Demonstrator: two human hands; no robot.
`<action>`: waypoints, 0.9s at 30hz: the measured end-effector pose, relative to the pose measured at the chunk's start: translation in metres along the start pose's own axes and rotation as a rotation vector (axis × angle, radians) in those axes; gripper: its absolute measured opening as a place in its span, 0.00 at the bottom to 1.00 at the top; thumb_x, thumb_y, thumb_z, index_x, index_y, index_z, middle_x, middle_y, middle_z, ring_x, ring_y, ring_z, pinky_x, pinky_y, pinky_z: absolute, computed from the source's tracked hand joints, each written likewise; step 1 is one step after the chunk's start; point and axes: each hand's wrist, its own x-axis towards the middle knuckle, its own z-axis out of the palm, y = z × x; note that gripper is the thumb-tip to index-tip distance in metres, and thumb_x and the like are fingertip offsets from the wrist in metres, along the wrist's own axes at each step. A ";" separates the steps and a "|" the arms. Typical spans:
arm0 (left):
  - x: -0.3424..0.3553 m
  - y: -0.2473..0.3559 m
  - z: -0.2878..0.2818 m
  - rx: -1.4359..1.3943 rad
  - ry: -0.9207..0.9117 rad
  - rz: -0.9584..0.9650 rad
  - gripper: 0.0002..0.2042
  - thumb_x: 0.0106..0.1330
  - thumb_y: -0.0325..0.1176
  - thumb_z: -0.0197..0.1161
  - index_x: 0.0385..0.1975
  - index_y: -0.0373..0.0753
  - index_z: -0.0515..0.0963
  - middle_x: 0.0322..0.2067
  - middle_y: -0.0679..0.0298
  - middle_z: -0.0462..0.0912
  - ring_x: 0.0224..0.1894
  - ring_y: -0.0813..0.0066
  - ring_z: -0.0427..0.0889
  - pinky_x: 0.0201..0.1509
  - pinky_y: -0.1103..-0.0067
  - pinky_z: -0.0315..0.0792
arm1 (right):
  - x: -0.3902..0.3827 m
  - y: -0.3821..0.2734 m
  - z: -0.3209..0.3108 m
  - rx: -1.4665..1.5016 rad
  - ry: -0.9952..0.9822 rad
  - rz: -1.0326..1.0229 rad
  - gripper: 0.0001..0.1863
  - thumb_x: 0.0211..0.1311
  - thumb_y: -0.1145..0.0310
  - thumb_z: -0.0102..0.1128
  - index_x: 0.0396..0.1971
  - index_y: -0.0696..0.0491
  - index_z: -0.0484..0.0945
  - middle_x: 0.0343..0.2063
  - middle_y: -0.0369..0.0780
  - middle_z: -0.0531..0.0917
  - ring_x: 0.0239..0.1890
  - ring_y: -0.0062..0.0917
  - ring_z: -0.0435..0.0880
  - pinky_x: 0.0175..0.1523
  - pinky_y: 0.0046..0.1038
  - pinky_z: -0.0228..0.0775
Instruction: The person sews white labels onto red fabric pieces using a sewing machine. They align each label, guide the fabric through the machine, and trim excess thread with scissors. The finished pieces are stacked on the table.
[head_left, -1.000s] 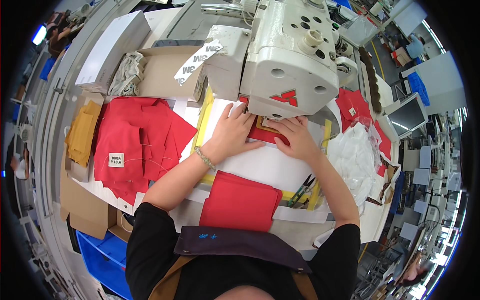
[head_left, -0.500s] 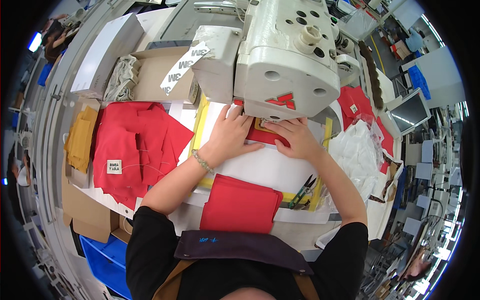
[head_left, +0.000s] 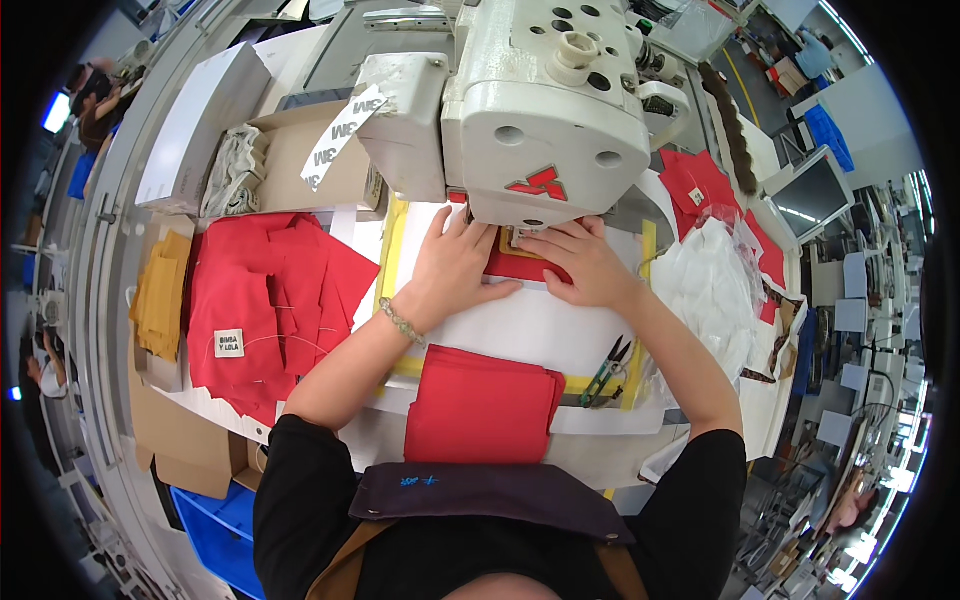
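Note:
Beneath the head of a white industrial sewing machine [head_left: 555, 130], a red fabric piece [head_left: 512, 266] lies flat on the white work plate [head_left: 490, 325]. My left hand [head_left: 455, 262] rests along the fabric's left side, fingers stretched forward and thumb out toward the right. On the fabric's right part lies my right hand [head_left: 590, 262], fingers flat and pointing at the needle area. Between the hands a small yellowish frame [head_left: 520, 245] sits on the fabric, partly covered by my right fingertips. The machine head hides the needle and the far edge of the fabric.
Folded red fabric pieces [head_left: 482, 405] lie close to my body. Green-handled thread snips [head_left: 606, 375] sit right of them. A heap of labelled red pieces [head_left: 250, 310] is at left, beside a box of yellow pieces [head_left: 162, 290]. White pieces [head_left: 705, 295] pile up at right.
The whole view has shifted slightly, with the machine appearing farther left. Both hands keep nearly the same flat pose around the red fabric.

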 end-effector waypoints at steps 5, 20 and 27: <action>0.001 -0.001 0.002 -0.011 0.000 0.010 0.41 0.52 0.62 0.63 0.54 0.28 0.72 0.51 0.55 0.76 0.57 0.58 0.70 0.66 0.60 0.58 | -0.004 0.000 0.001 0.013 0.019 0.025 0.28 0.46 0.69 0.60 0.54 0.44 0.77 0.49 0.33 0.81 0.53 0.27 0.75 0.58 0.39 0.55; 0.016 -0.021 0.005 -0.057 -0.031 -0.030 0.35 0.53 0.60 0.65 0.51 0.35 0.77 0.48 0.55 0.78 0.53 0.57 0.73 0.58 0.62 0.64 | 0.007 0.025 0.001 -0.028 0.069 -0.039 0.23 0.50 0.68 0.59 0.50 0.48 0.78 0.48 0.34 0.81 0.53 0.27 0.74 0.55 0.41 0.56; 0.014 -0.018 0.004 -0.006 0.023 0.014 0.38 0.53 0.61 0.64 0.52 0.31 0.75 0.51 0.52 0.76 0.52 0.57 0.75 0.63 0.63 0.62 | 0.005 0.022 0.000 -0.027 0.050 -0.027 0.23 0.49 0.69 0.60 0.49 0.48 0.78 0.48 0.34 0.81 0.54 0.26 0.74 0.53 0.41 0.55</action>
